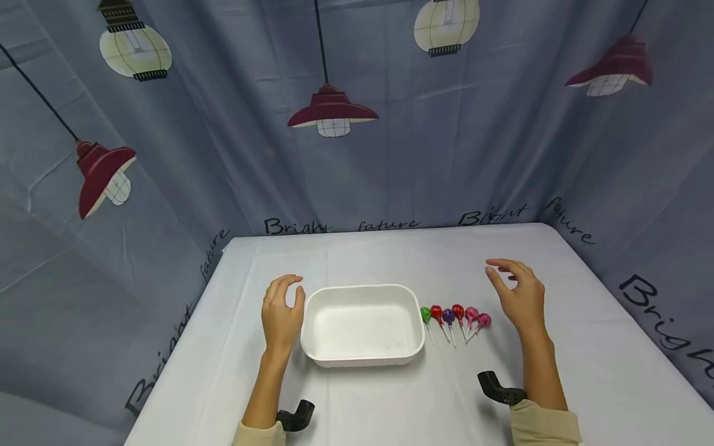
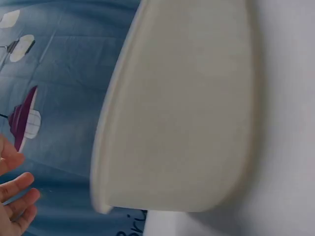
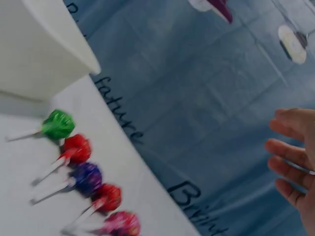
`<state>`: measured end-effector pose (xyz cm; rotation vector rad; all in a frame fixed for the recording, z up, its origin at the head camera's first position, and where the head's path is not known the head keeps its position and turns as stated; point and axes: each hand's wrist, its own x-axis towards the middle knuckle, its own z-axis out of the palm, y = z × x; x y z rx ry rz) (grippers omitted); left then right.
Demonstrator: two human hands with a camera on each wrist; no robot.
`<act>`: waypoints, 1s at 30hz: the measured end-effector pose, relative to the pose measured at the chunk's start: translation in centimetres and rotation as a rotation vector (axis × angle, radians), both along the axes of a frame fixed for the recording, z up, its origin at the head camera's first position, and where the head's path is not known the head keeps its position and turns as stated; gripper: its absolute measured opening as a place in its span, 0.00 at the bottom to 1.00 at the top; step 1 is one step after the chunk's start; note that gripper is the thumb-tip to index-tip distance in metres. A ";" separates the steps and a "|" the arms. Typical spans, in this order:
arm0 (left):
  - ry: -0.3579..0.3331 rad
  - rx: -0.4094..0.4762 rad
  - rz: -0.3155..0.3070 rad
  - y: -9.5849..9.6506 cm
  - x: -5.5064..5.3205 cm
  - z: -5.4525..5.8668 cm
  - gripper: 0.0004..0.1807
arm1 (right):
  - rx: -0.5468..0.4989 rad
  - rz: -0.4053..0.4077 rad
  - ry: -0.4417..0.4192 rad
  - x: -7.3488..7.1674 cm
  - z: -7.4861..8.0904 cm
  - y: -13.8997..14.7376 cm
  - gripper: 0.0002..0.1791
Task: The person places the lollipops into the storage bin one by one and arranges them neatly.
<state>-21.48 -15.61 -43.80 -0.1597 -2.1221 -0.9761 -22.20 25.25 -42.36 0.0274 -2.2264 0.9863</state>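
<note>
Head view: six lollipops (image 1: 449, 316) beside tray (image 1: 362, 325), unseen from left wrist; both hands (image 1: 283, 317) (image 1: 522, 300) half-spread, empty.

Your left hand (image 1: 283, 316) is just beside the white tray (image 1: 364, 363), thumb and fingers curved apart. Your right hand (image 1: 520, 297), fingers also loosely curved, is well apart from the tray. Between the tray and your right hand, six lollipops (image 1: 449, 316) lie in a row on the white table (image 1: 385, 409): green, red, purple, red, two pink. Beyond both your hands hangs a lamp-printed curtain (image 1: 357, 179).
</note>
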 end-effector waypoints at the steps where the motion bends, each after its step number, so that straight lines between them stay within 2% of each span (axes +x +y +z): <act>1: 0.004 0.020 -0.005 0.0 0.1 -0.4 0.09 | -0.025 -0.010 0.009 0.0 -0.4 0.1 0.12; 4: 0.013 0.090 -0.027 -0.2 0.5 -1.6 0.10 | -0.107 -0.040 0.017 -0.2 -2.2 0.8 0.13; 7: 0.008 0.150 -0.046 -0.3 0.8 -2.7 0.12 | -0.218 -0.062 0.018 -1.4 -5.6 2.6 0.14; 9: -0.001 0.188 -0.064 -0.4 0.9 -3.5 0.13 | -0.241 -0.087 0.018 -2.5 -8.5 4.1 0.14; 10: -0.011 0.204 -0.076 -0.4 0.8 -3.9 0.14 | -0.293 -0.047 0.018 -2.5 -9.3 4.6 0.13; 11: -0.021 0.219 -0.086 -0.5 0.8 -4.3 0.14 | -0.306 -0.060 0.009 -3.0 -10.4 5.2 0.13; 13: -0.048 0.252 -0.116 -0.6 0.6 -5.1 0.16 | -0.306 -0.074 -0.020 -3.2 -11.6 5.7 0.14; 16: -0.090 0.300 -0.160 -0.8 0.2 -6.1 0.18 | -0.341 -0.058 -0.069 -2.5 -11.4 5.4 0.15; 17: -0.105 0.315 -0.176 -0.9 0.0 -6.4 0.18 | -0.309 -0.102 -0.095 -2.5 -11.6 5.3 0.17; 20: -0.163 0.369 -0.244 -1.2 -0.4 -7.0 0.20 | -0.344 -0.062 -0.174 -1.1 -10.4 4.3 0.17; 24: -0.271 0.487 -0.363 -1.4 0.0 -6.8 0.22 | -0.395 0.008 -0.287 -0.3 -9.9 3.5 0.20; 27: -0.312 0.573 -0.423 -1.5 0.4 -6.5 0.22 | -0.435 0.051 -0.335 -0.3 -10.1 3.4 0.22; 30: -0.322 0.603 -0.469 -1.8 0.1 -7.4 0.23 | -0.473 0.071 -0.359 -0.3 -10.4 3.4 0.23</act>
